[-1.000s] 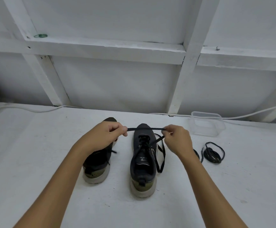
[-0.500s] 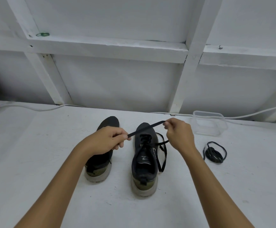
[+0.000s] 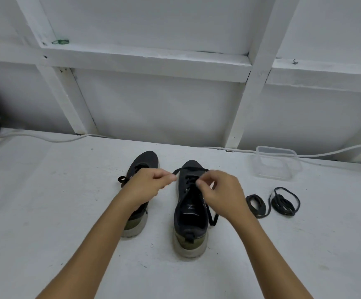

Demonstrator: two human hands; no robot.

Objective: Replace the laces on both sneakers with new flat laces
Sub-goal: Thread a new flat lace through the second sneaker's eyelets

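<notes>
White table (image 3: 46, 212), hands closer now — right hand (image 3: 220, 195) seemingly pinching lace (image 3: 191, 168)

White bench (image 3: 46, 212), scuffed. Behind it a white panelled wall (image 3: 153, 108) with crossing beams (image 3: 145, 63). White cable (image 3: 52, 139) along the wall's foot. Soft, even light.

A white painted table (image 3: 46, 212) carries two dark sneakers side by side, the left sneaker (image 3: 139, 169) and the right sneaker (image 3: 189, 221). To their right lie two coiled black laces (image 3: 283, 200), with a clear plastic box (image 3: 276, 162) behind and a white cable (image 3: 52, 139) along the back edge.
</notes>
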